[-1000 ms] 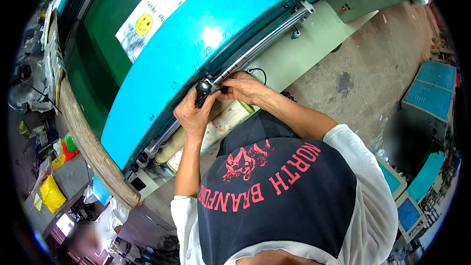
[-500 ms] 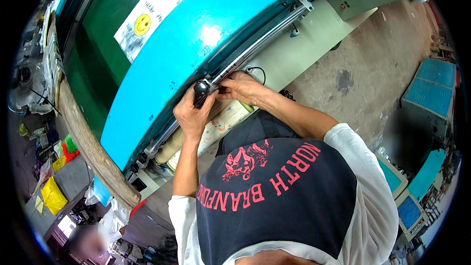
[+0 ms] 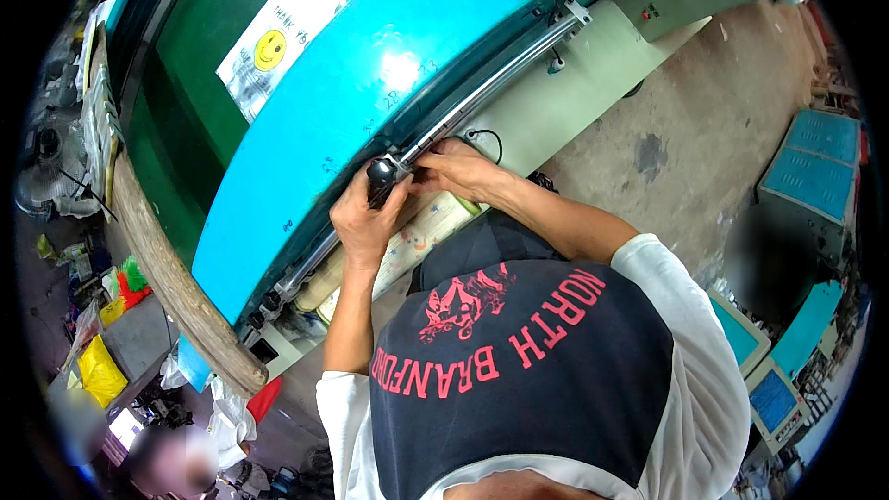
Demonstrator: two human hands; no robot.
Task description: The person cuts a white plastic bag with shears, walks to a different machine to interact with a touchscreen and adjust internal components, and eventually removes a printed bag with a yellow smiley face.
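Knob [image 3: 382,173] on rod [image 3: 491,90] was gripped by L hand [image 3: 359,218]; R hand [image 3: 458,172] grasp couldn't be told — approx. unchanged, no progress seen.

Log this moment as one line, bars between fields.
left hand: around glossy black rounded knob | right hand: beside it, at shiny round metal rod | beyond: curved glossy turquoise panel | nearby: pale patterned roll

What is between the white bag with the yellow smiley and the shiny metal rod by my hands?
The curved turquoise cover lies between the smiley bag and the metal rod; the head view shows this.
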